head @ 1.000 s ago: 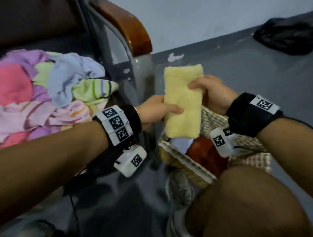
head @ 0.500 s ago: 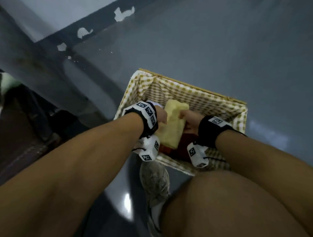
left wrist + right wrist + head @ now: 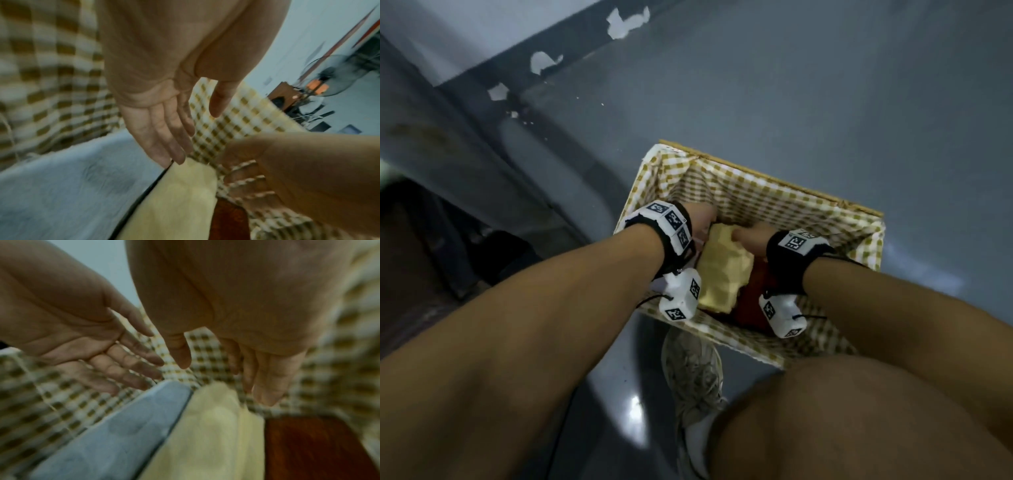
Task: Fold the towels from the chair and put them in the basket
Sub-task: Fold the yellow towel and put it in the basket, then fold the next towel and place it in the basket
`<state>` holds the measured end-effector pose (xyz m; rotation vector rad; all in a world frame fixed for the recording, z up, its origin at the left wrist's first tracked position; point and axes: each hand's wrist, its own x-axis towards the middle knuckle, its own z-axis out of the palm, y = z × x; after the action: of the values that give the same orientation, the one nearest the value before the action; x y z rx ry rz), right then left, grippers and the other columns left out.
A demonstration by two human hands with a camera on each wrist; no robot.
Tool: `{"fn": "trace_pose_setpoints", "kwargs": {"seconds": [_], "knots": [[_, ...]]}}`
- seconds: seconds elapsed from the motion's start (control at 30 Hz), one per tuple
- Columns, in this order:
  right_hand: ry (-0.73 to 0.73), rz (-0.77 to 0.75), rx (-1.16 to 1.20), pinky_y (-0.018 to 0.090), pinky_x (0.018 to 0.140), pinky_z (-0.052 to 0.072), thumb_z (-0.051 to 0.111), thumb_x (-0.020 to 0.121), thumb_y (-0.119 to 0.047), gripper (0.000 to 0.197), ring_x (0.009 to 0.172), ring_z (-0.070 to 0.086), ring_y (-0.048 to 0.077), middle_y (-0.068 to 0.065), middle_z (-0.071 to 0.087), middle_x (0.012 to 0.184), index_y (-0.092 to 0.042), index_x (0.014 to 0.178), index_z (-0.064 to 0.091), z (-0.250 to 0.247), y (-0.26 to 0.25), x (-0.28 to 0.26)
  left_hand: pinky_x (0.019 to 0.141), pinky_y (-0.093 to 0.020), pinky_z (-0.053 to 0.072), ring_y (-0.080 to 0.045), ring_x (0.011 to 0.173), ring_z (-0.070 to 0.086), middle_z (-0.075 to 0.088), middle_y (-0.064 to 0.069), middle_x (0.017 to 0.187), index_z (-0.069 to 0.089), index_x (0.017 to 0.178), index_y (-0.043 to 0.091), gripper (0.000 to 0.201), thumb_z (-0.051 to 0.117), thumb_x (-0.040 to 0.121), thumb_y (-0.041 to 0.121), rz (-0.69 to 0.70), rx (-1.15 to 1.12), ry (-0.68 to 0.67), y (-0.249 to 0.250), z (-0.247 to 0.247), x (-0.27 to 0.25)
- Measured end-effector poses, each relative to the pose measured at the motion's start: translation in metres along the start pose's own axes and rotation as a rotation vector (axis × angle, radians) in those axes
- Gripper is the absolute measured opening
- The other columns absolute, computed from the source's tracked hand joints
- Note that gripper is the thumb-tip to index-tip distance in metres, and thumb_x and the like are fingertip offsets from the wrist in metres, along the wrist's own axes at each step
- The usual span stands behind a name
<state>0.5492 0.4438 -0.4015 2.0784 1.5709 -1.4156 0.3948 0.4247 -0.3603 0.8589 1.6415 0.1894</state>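
Note:
The folded yellow towel (image 3: 722,270) lies in the wicker basket (image 3: 767,178) with its gingham lining, between a pale blue towel (image 3: 72,186) on its left and a dark red towel (image 3: 751,303) on its right. My left hand (image 3: 700,219) hovers over the yellow towel's far end with straight fingers (image 3: 164,138), their tips just touching the towel's edge (image 3: 185,186). My right hand (image 3: 751,236) is beside it, fingers (image 3: 265,382) straight and relaxed above the yellow towel (image 3: 216,426). Neither hand holds anything.
The basket stands on a grey floor (image 3: 825,85) in front of my shoe (image 3: 693,377) and bare knee (image 3: 859,428). A dark chair frame (image 3: 493,253) is at the left, below a wall with peeling paint. The chair's towel pile is out of view.
Both hands carried the yellow towel from beside the chair down into the basket and have let go of it. My head has turned from the chair to the basket.

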Motion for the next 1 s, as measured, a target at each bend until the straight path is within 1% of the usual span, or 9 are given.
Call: {"fn": "trace_pose_setpoints", "kwargs": {"seconds": [0.1, 0.2, 0.27, 0.37, 0.43, 0.5, 0.67, 0.83, 1.0], "knots": [[0.052, -0.202, -0.128, 0.036, 0.065, 0.044, 0.054, 0.093, -0.043, 0.035, 0.073, 0.059, 0.030, 0.011, 0.063, 0.082, -0.011, 0.080, 0.062, -0.017, -0.034, -0.040, 0.071, -0.034, 0.056, -0.023, 0.081, 0.067, 0.069, -0.008, 0.099, 0.062, 0.117, 0.008, 0.028, 0.048, 0.099, 0.024, 0.078, -0.093, 0.052, 0.012, -0.010, -0.035], [-0.083, -0.362, -0.115, 0.027, 0.062, 0.048, 0.052, 0.097, -0.029, 0.025, 0.071, 0.063, 0.020, 0.007, 0.069, 0.089, -0.014, 0.082, 0.065, -0.024, -0.080, -0.096, 0.053, -0.023, 0.051, -0.015, 0.063, 0.062, 0.063, -0.001, 0.078, 0.059, 0.091, 0.010, 0.015, 0.049, 0.099, 0.018, 0.164, -0.014, 0.120, 0.016, -0.038, -0.085], [-0.114, -0.472, -0.150, 0.030, 0.069, 0.051, 0.053, 0.096, -0.024, 0.021, 0.078, 0.067, 0.021, 0.007, 0.072, 0.099, -0.011, 0.091, 0.069, -0.021, -0.111, -0.134, 0.051, -0.020, 0.048, -0.013, 0.059, 0.059, 0.062, -0.003, 0.076, 0.058, 0.085, 0.010, 0.017, 0.048, 0.099, 0.014, 0.207, 0.019, 0.179, 0.008, -0.071, -0.118], [-0.126, -0.604, -0.298, 0.034, 0.079, 0.057, 0.052, 0.099, -0.022, 0.027, 0.090, 0.069, 0.026, 0.011, 0.072, 0.108, -0.004, 0.111, 0.068, -0.004, -0.162, -0.191, 0.062, -0.026, 0.052, -0.016, 0.064, 0.062, 0.065, -0.005, 0.081, 0.060, 0.091, 0.009, 0.012, 0.051, 0.097, 0.013, 0.228, 0.020, 0.292, -0.018, -0.127, -0.181], [-0.171, -0.707, -0.393, 0.037, 0.082, 0.057, 0.053, 0.098, -0.023, 0.025, 0.095, 0.070, 0.029, 0.012, 0.072, 0.107, -0.006, 0.109, 0.069, 0.019, -0.196, -0.228, 0.069, -0.031, 0.053, -0.022, 0.070, 0.066, 0.069, -0.007, 0.087, 0.065, 0.093, 0.009, 0.012, 0.055, 0.095, 0.016, 0.257, 0.013, 0.360, -0.047, -0.164, -0.227], [-0.234, -0.811, -0.491, 0.028, 0.070, 0.053, 0.056, 0.097, -0.022, 0.018, 0.081, 0.067, 0.022, 0.003, 0.071, 0.088, -0.011, 0.093, 0.070, 0.051, -0.227, -0.263, 0.067, -0.029, 0.050, -0.021, 0.074, 0.071, 0.073, -0.003, 0.088, 0.069, 0.092, 0.013, 0.015, 0.058, 0.092, 0.022, 0.300, 0.031, 0.392, -0.081, -0.196, -0.273], [-0.353, -0.968, -0.599, 0.026, 0.066, 0.048, 0.059, 0.094, -0.018, 0.025, 0.079, 0.063, 0.017, 0.004, 0.069, 0.089, -0.001, 0.110, 0.068, 0.157, -0.295, -0.335, 0.067, -0.029, 0.050, -0.016, 0.072, 0.071, 0.072, -0.001, 0.087, 0.070, 0.102, 0.006, 0.021, 0.057, 0.092, 0.020, 0.259, 0.071, 0.542, -0.182, -0.250, -0.361], [-0.262, -1.147, -0.737, 0.034, 0.088, 0.050, 0.060, 0.093, -0.022, 0.027, 0.097, 0.065, 0.023, 0.009, 0.070, 0.114, -0.013, 0.116, 0.070, 0.240, -0.345, -0.368, 0.086, -0.035, 0.050, -0.026, 0.099, 0.066, 0.071, -0.008, 0.108, 0.068, 0.108, 0.017, 0.026, 0.060, 0.092, 0.036, 0.159, 0.137, 0.824, -0.278, -0.278, -0.394], [-0.129, -1.224, -0.742, 0.033, 0.102, 0.045, 0.063, 0.091, -0.028, 0.048, 0.119, 0.058, 0.026, 0.009, 0.060, 0.135, -0.014, 0.137, 0.056, 0.296, -0.358, -0.349, 0.097, -0.035, 0.044, -0.035, 0.120, 0.054, 0.055, -0.015, 0.135, 0.049, 0.139, 0.019, 0.052, 0.059, 0.090, 0.033, -0.106, 0.257, 0.940, -0.352, -0.294, -0.384]]}}
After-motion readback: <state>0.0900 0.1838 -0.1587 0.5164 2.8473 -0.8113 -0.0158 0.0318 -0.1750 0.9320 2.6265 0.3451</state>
